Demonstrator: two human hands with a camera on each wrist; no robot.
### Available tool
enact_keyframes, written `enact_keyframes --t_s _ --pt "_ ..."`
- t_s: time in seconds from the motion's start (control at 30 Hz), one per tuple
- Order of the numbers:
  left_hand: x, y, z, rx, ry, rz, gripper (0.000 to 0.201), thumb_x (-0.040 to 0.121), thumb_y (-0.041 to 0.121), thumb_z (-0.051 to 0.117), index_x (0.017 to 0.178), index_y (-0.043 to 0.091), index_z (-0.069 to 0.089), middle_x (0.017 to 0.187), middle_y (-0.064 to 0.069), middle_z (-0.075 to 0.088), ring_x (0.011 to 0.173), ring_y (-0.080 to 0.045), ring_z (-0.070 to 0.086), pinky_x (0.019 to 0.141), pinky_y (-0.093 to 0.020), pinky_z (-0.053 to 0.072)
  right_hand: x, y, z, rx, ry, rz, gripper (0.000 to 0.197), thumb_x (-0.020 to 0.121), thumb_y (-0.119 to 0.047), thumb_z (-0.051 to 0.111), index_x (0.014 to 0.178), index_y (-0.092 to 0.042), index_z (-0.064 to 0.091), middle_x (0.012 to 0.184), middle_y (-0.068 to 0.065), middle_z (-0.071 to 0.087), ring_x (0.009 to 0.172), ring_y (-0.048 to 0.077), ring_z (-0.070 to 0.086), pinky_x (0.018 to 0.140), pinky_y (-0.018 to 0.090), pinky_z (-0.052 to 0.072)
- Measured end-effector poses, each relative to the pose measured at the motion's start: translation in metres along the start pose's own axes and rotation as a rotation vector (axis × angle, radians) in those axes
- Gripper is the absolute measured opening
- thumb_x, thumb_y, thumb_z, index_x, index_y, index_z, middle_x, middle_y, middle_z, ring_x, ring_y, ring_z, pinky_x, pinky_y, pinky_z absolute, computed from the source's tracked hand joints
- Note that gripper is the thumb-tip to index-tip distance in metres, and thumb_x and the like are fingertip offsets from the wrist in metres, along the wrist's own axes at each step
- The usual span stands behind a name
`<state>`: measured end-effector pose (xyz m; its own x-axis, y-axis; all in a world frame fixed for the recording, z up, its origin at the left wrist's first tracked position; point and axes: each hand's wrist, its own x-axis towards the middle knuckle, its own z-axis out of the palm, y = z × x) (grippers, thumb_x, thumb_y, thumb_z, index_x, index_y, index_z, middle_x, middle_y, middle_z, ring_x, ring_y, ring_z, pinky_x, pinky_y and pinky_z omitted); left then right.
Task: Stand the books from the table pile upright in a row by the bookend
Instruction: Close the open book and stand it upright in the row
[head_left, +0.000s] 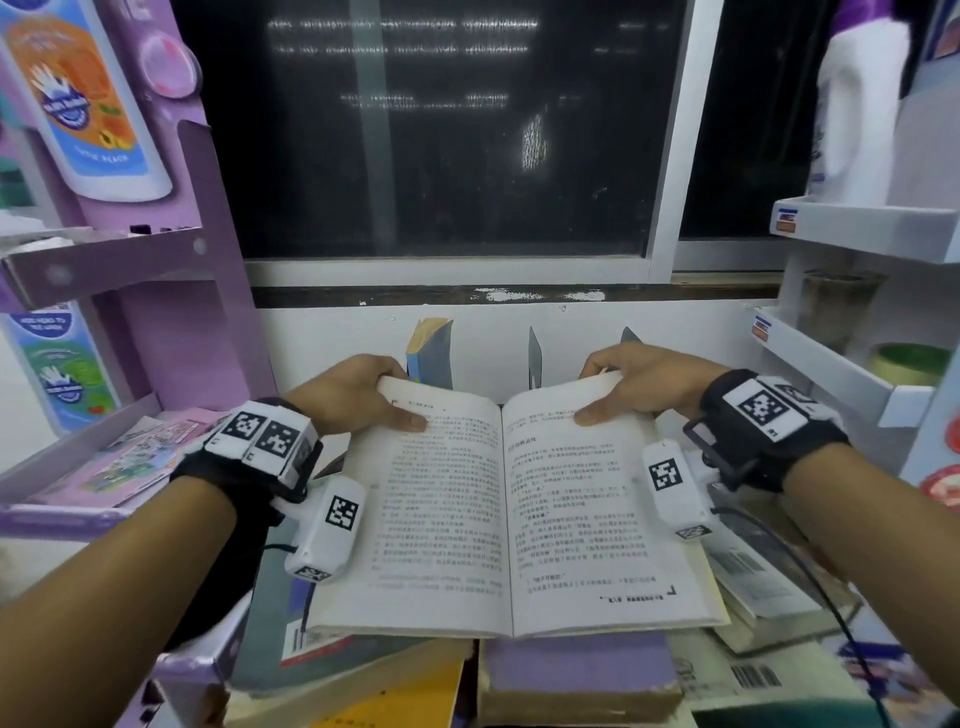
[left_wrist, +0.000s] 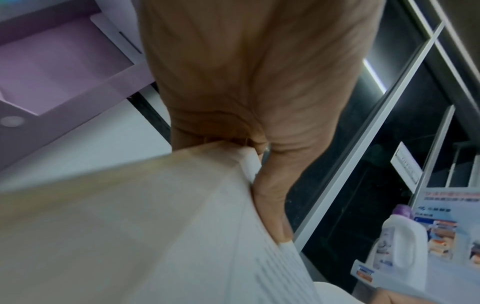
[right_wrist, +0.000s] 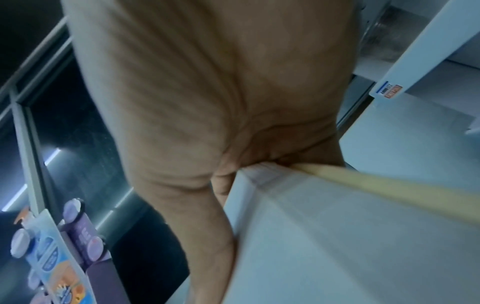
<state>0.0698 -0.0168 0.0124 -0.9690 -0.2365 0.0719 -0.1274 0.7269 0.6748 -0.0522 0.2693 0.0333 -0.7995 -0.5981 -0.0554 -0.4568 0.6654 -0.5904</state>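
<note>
An open book (head_left: 498, 509) with printed pages is held up above the table pile. My left hand (head_left: 363, 397) grips its top left corner, thumb on the page and fingers behind. My right hand (head_left: 631, 384) grips the top right corner the same way. In the left wrist view the left hand (left_wrist: 259, 164) pinches the page block (left_wrist: 155, 226); in the right wrist view the right hand (right_wrist: 223, 174) pinches the pages (right_wrist: 337, 226). One blue book (head_left: 431, 353) stands upright by the wall. Two thin metal bookend plates (head_left: 534, 358) (head_left: 629, 335) rise behind the open book.
Several books lie flat below: a purple one (head_left: 576, 670), a yellow one (head_left: 405, 701), a grey one (head_left: 270, 613) and pale ones (head_left: 763, 587) at right. A purple display rack (head_left: 156, 291) stands left, white shelves (head_left: 852, 228) with a white bottle (head_left: 857, 114) right. A dark window (head_left: 441, 130) fills the back.
</note>
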Motion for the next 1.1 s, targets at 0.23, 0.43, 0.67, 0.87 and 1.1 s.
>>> enact_keyframes --t_s 0.23,0.43,0.67,0.87,1.1 --pt "-0.006 0.029 -0.026 -0.19 0.184 0.11 0.034 0.07 0.011 0.084 0.093 0.014 0.06 0.089 -0.003 0.069 0.081 -0.02 0.067 0.068 -0.035 0.057 -0.004 -0.024 -0.029 0.012 0.196 -0.124 0.031 0.07 -0.024 0.085 0.092 -0.017 0.065 0.1 0.003 0.066 0.088 0.026 0.069 0.074 0.044 0.059" --pt "-0.014 0.044 -0.027 -0.342 0.365 0.24 0.039 0.063 0.009 0.088 0.09 0.017 0.06 0.094 -0.006 0.067 0.083 -0.02 0.066 0.07 -0.038 0.059 -0.012 -0.036 -0.038 0.064 0.398 -0.23 0.029 0.067 -0.025 0.087 0.086 -0.025 0.064 0.092 -0.003 0.063 0.087 0.018 0.062 0.07 0.033 0.052" --pt "-0.022 0.039 0.01 -0.455 0.434 0.301 0.036 0.067 0.01 0.085 0.088 0.025 0.06 0.104 0.001 0.067 0.096 -0.021 0.067 0.071 -0.041 0.061 -0.017 -0.036 -0.021 0.071 0.511 -0.285 0.03 0.068 -0.023 0.086 0.088 -0.027 0.064 0.092 -0.009 0.065 0.084 0.011 0.063 0.065 0.026 0.054" --pt "-0.023 0.044 0.017 -0.493 0.438 0.315 0.033 0.07 0.012 0.083 0.088 0.029 0.06 0.107 -0.001 0.067 0.098 -0.023 0.067 0.075 -0.048 0.06 -0.021 -0.044 -0.017 0.061 0.503 -0.287 0.026 0.071 -0.025 0.084 0.086 -0.033 0.064 0.096 -0.011 0.065 0.087 0.008 0.063 0.071 0.029 0.055" --pt "-0.024 0.051 0.034 -0.723 0.458 0.292 0.037 0.075 0.002 0.078 0.096 0.025 0.058 0.106 -0.006 0.068 0.094 -0.025 0.07 0.073 -0.049 0.06 -0.024 -0.05 -0.011 0.084 0.452 -0.3 0.026 0.082 -0.02 0.074 0.105 -0.031 0.069 0.099 -0.019 0.063 0.089 0.002 0.061 0.069 0.022 0.05"
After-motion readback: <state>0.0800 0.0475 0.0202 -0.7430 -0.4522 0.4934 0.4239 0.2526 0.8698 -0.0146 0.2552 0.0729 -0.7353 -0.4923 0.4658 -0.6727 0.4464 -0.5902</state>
